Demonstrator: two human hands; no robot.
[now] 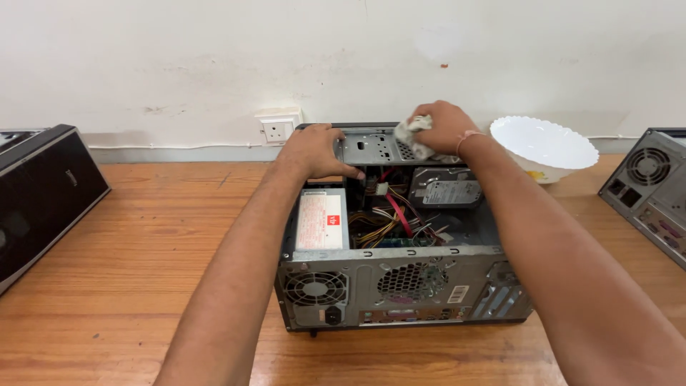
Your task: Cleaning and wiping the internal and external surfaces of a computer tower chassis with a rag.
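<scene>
Our right hand (446, 129) squeezes a crumpled white cloth (412, 136) against the far metal drive cage of the open grey computer case (400, 286), while our left hand (314, 151) lies flat beside it, holding nothing.

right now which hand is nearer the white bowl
Right. The right hand, gripping a crumpled cloth, is just left of the white bowl; the left hand rests farther left on the computer case.
</scene>
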